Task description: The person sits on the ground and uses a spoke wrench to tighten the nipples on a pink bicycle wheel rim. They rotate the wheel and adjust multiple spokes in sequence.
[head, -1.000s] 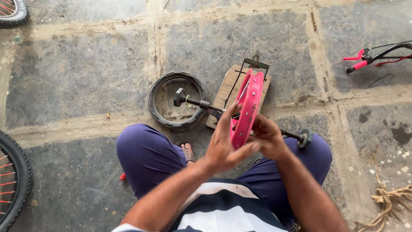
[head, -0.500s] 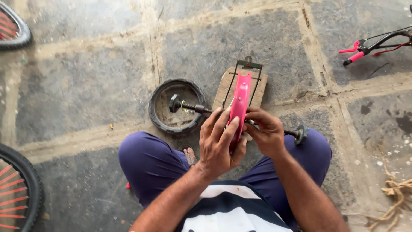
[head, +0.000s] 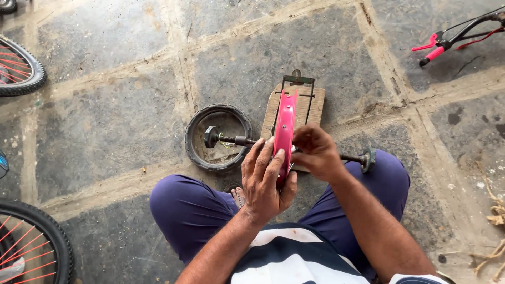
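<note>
The left hand (head: pixel 265 181) lies flat against the left face of the pink wheel rim (head: pixel 284 131), fingers extended upward and thumb hooked over the near edge, clamping the rim. The right hand (head: pixel 314 152) is closed against the right face of the rim at the hub, fingers curled; what they pinch there is hidden. The rim stands upright on edge, seen edge-on, mounted on a threaded axle (head: pixel 231 140) that runs crosswise through it, with a nut at each end. It sits in a black metal stand (head: pixel 298 84) fixed to a wooden board (head: pixel 314 108), which lies on the stone floor (head: pixel 105 105) between the person's knees. A small black tyre (head: pixel 195 150) lies flat just left of the board. Spoked bicycle wheels (head: pixel 21 73) occupy the left edge of the floor. A pink-gripped handlebar (head: pixel 436 51) lies at the far right corner.
</note>
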`<state>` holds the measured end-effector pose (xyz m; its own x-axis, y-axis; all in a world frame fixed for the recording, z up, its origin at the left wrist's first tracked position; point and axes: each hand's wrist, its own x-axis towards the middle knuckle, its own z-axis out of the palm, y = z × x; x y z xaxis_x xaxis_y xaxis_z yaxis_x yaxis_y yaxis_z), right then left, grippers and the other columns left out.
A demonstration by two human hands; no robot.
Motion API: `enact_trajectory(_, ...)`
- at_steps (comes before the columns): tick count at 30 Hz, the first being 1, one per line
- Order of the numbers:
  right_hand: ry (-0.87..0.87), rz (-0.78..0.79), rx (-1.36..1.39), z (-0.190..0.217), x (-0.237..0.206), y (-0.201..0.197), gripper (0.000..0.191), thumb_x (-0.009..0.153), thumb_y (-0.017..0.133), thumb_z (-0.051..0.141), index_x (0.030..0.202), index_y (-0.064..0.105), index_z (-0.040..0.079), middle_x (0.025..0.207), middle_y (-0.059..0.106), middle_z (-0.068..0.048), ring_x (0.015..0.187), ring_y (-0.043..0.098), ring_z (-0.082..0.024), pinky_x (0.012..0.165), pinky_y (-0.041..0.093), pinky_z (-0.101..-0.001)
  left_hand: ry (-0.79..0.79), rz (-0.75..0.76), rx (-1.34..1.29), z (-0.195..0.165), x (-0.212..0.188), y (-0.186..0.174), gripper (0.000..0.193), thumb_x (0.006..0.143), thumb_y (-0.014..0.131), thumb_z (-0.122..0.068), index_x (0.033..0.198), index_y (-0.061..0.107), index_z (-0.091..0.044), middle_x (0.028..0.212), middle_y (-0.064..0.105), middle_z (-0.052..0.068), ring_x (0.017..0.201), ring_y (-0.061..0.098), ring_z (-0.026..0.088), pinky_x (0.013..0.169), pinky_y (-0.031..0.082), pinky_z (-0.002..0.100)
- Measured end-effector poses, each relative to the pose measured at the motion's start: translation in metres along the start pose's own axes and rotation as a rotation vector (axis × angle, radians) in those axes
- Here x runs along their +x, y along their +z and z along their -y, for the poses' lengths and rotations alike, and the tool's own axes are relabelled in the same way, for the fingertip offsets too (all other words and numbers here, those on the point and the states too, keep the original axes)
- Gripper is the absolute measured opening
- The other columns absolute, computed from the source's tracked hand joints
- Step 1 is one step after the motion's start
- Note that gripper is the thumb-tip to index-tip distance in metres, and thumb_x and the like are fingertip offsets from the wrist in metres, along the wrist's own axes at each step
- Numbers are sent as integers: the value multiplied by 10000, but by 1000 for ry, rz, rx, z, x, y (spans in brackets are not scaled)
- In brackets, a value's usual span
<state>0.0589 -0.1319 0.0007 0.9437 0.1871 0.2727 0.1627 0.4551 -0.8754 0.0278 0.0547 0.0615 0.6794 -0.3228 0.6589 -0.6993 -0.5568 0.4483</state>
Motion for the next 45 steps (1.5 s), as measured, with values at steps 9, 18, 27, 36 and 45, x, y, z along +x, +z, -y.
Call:
enact_trajectory(9,63,-62,-118,5,-4,9,394,926,670,-33,1316,617,-30,1306,652,-108,1213,639,-204,1068,524,-371,-31,22,62,-1,6,-1,468,987,659,-300,1377,579,-55,1479,544,222,1407,503,450,1174,384,563)
enact_trajectory(18,-56,-50,-127,-4,0,2,266,976,689,-64,1195,566,23,1232,688,-97,1158,666,-174,1033,570,-345,-45,35,26,2,2,0,466,1028,639,-307,1400,561,-38,1498,535,242,1420,510,460,1187,395,564)
enact_trajectory(27,3,-78,146,6,-5,12,281,989,635,29,1267,632,-13,1372,634,-158,1265,635,-230,1120,521,-385,-39,32,68,3,6,-2,461,1016,632,-341,1370,588,-47,1487,538,241,1409,513,457,1170,393,557)
enact_trajectory(36,185,-123,-377,-10,1,11,376,953,715,-12,1319,627,-4,1231,709,-152,1105,672,-188,973,580,-346,-56,23,55,6,3,1,449,1021,638,-339,1369,599,-59,1507,525,221,1417,506,455,1185,392,549)
enact_trajectory(45,-9,-41,78,12,6,2,266,979,771,5,1198,626,-32,1209,701,-113,1127,682,-194,1028,568,-359,-61,39,35,5,0,3,442,1053,618,-339,1385,588,-49,1520,521,231,1436,512,441,1196,402,543)
